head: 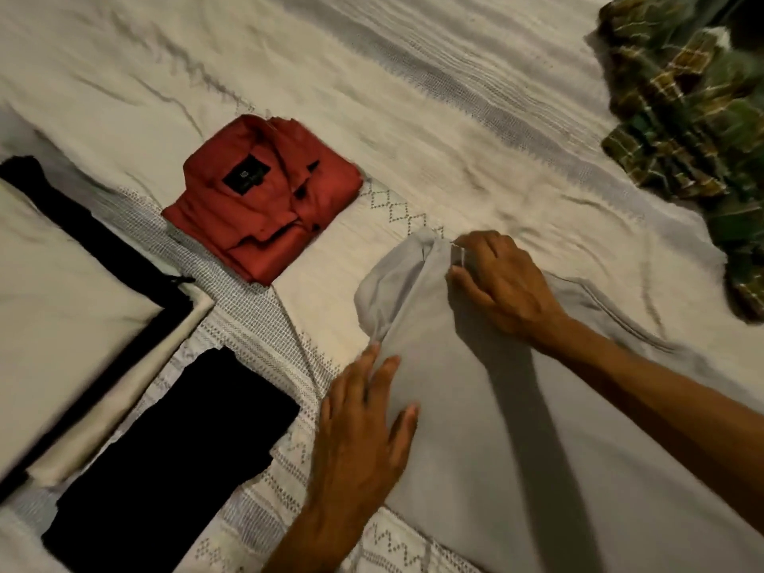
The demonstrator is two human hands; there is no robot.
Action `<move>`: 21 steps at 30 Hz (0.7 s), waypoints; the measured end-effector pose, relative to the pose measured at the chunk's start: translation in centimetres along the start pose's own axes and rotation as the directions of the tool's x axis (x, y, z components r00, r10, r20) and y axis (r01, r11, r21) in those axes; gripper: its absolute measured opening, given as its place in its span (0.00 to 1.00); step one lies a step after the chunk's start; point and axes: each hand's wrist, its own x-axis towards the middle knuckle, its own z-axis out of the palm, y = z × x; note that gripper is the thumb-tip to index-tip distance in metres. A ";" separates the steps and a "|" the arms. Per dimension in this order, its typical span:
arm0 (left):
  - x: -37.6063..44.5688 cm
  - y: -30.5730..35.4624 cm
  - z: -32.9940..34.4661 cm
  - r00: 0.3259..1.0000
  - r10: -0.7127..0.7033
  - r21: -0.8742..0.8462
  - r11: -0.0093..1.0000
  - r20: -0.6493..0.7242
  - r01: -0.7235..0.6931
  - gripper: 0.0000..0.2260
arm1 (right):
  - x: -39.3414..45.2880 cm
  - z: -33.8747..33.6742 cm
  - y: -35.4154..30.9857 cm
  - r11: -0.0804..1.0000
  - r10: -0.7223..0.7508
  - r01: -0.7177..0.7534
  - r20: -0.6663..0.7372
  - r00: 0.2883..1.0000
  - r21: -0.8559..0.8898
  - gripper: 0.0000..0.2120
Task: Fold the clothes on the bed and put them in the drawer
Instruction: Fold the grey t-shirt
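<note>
Grey garment (475,407) lying spread on bed (372,76), near edge. Left hand (364,423) pressing flat on it, fingers straight. Right hand (496,279) pinching its top fold. Folded red shirt (264,196) sitting beside; plaid cloth (686,117) lying far right.

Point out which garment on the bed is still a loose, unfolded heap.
The green plaid garment at the far right edge. It lies crumpled, while the red shirt and black garment are folded flat, and the grey one lies spread under both hands.
</note>
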 end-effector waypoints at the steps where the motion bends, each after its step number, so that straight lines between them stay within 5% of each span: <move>1: 1.4 0.3 -0.6 0.997 -0.064 -0.085 0.995 -0.048 0.060 0.26 | 1.8 -0.7 -0.5 0.999 -0.020 0.019 0.024 1.000 0.040 0.26; 5: 9.1 1.0 -3.4 0.955 -0.297 -0.243 0.925 0.024 0.293 0.27 | 8.5 -2.4 -2.9 0.996 -0.083 0.064 0.351 0.933 0.067 0.30; 10: 14.2 0.8 -5.2 0.889 -0.409 -0.005 0.908 0.205 0.419 0.22 | 12.7 -2.6 -4.8 0.997 -0.061 0.023 0.621 0.781 0.069 0.19; 14: 15.3 0.3 -5.6 0.874 -0.403 -0.003 0.908 0.272 0.420 0.13 | 14.4 -2.3 -6.6 0.965 -0.116 0.245 0.680 0.724 -0.096 0.06; 21: 16.1 -2.7 -6.9 0.780 -0.383 -0.290 0.774 0.495 0.563 0.09 | 15.0 -4.5 -6.8 0.918 -0.264 0.392 0.650 0.713 -0.056 0.11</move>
